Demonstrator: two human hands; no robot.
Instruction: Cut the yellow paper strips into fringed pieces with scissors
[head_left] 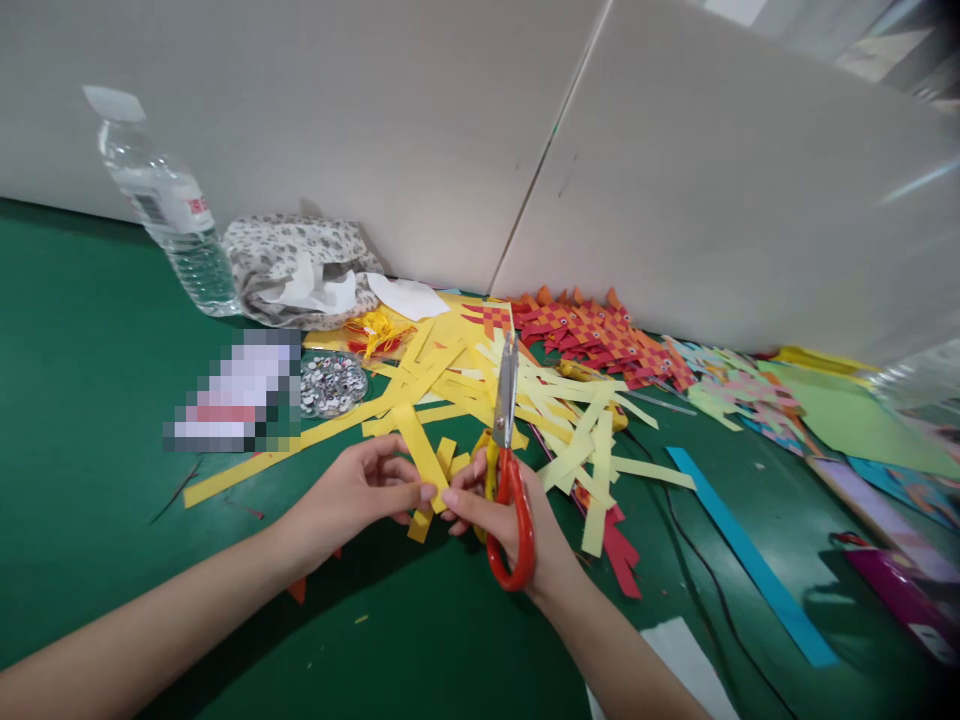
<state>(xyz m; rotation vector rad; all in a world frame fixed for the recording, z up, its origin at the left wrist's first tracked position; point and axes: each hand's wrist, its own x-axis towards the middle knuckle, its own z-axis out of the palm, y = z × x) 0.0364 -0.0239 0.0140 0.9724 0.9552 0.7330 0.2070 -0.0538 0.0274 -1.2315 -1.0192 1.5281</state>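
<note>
My left hand [385, 483] pinches a yellow paper strip [420, 450] between thumb and fingers, near the strip's lower end. The thumb of my right hand [499, 510] presses on the same end, so both hands meet there. Scissors [508, 410] with a red handle loop rest in my right hand, blades pointing away from me and nearly together. A yellow handle part shows beside the red loop, partly hidden by the fingers. Shorter yellow pieces [445, 455] lie under and behind the hands. Beyond them spreads a loose heap of yellow and pale yellow strips [442, 375].
Woven red and orange paper fish [585, 335] are piled by the grey partition [360, 120]. At left stand a water bottle [169, 210], a patterned tissue pouch [300, 260] and googly eyes [332, 385]. A blue strip [750, 555] and a dark cable [701, 570] lie to the right.
</note>
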